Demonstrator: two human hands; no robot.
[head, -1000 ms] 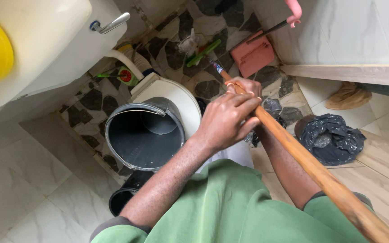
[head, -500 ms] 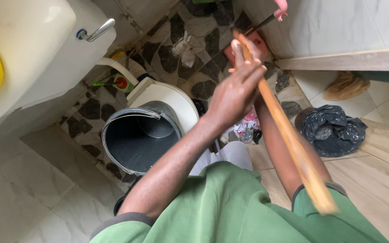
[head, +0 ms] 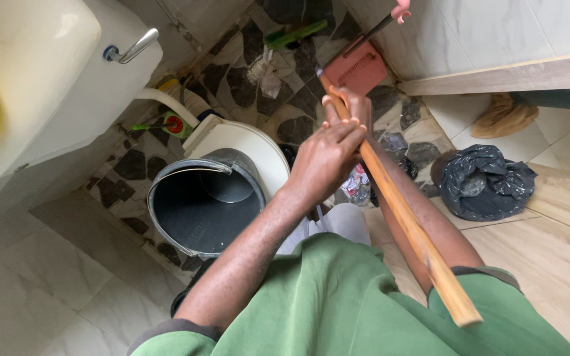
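Over the toilet [head: 245,142], one wooden stick [head: 397,211] runs diagonally, both hands wrapped tight around its upper part: left hand [head: 324,161] below, right hand [head: 348,105] just above, touching. One grey bucket [head: 199,204] sits on the toilet, one black bag [head: 486,181] on the floor, one pink dustpan [head: 357,69] by the wall.

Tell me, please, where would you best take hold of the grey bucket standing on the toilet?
Probably by the thin wire handle lying along the far rim of the grey bucket, coming from above: the bucket stands upright and open, with its top unobstructed.
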